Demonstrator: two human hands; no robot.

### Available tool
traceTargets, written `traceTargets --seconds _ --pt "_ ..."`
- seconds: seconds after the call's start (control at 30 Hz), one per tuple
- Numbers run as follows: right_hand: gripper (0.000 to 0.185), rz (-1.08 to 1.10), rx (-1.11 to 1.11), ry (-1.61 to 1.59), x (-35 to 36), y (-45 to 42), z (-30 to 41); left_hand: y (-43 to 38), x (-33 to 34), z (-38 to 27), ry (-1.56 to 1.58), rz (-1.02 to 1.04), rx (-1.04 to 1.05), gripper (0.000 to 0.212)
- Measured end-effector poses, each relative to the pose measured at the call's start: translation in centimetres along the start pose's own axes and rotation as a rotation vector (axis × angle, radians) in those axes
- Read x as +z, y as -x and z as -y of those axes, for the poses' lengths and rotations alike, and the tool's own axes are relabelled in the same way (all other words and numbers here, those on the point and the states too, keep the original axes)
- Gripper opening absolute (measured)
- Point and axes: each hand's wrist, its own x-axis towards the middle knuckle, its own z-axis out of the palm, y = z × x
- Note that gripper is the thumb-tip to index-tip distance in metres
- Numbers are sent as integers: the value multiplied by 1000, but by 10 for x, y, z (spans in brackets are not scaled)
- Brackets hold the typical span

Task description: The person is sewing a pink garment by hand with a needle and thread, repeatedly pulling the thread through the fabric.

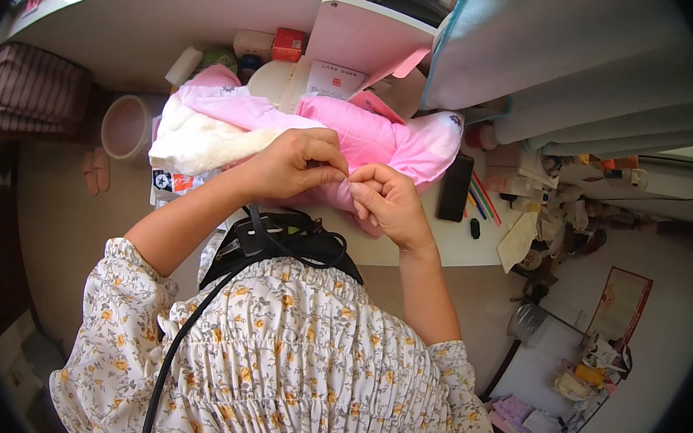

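A pink fabric bundle (pixel 353 128) with a fluffy cream lining (pixel 197 137) lies heaped on the white desk (pixel 392 250). Over its near side my left hand (pixel 302 158) and my right hand (pixel 384 201) meet, thumbs and forefingers almost touching. Each hand has its thumb and forefinger pinched together. Whatever may be between the fingertips is too small to make out; a thread or needle cannot be told. The fabric lies directly under and behind both hands.
Right of the bundle lie a black smartphone (pixel 455 188), coloured pencils or pens (pixel 487 197) and a small black object (pixel 475 228). A pink-and-white panel (pixel 367 35) stands behind. Light blue curtains (pixel 566 63) hang at the upper right. A black waist bag (pixel 277 241) sits against the desk edge.
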Motion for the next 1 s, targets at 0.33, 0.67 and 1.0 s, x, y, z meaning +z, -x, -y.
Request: traceTargets --seconds 0.33,0.67,1.0 --pt "12 -39 -110 169 -2 6 3 1 -9 0 -25 11 44 10" --pt "12 -317 -346 603 23 11 3 5 -2 -3 -19 -38 -12 10" --pt "12 -337 -352 610 31 8 2 6 0 2 -29 -45 57 12"
